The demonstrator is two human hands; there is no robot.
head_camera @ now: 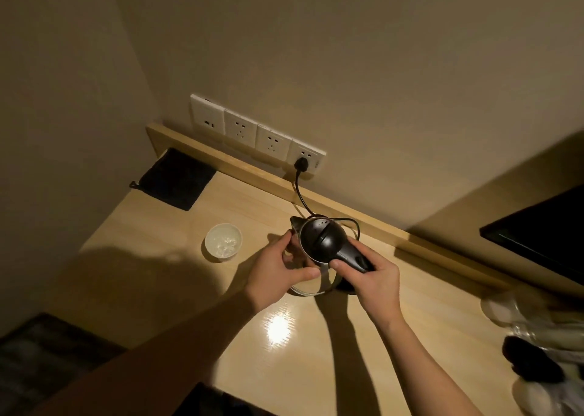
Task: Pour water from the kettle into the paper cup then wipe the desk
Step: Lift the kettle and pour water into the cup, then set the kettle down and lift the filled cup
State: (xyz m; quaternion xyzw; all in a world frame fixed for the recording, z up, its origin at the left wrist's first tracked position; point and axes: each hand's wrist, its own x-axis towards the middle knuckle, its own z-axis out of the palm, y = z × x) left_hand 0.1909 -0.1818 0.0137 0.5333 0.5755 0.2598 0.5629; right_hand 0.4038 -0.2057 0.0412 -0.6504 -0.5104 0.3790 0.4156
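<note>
A kettle [319, 237] with a black lid and steel body stands near the back of the light wooden desk [221, 305]. My right hand [371, 281] is closed around its black handle. My left hand [279, 268] cups the kettle's left side, thumb along the lower body. A white paper cup [223, 242] stands on the desk to the left of the kettle, apart from both hands, with something glinting inside. The kettle's base is hidden behind my hands.
The kettle's black cord [300, 194] runs to a wall socket strip [257, 132]. A black cloth [177, 178] lies in the back left corner. A dark screen [537, 232] stands at the right, and blurred cups and items [537, 352] crowd the right edge.
</note>
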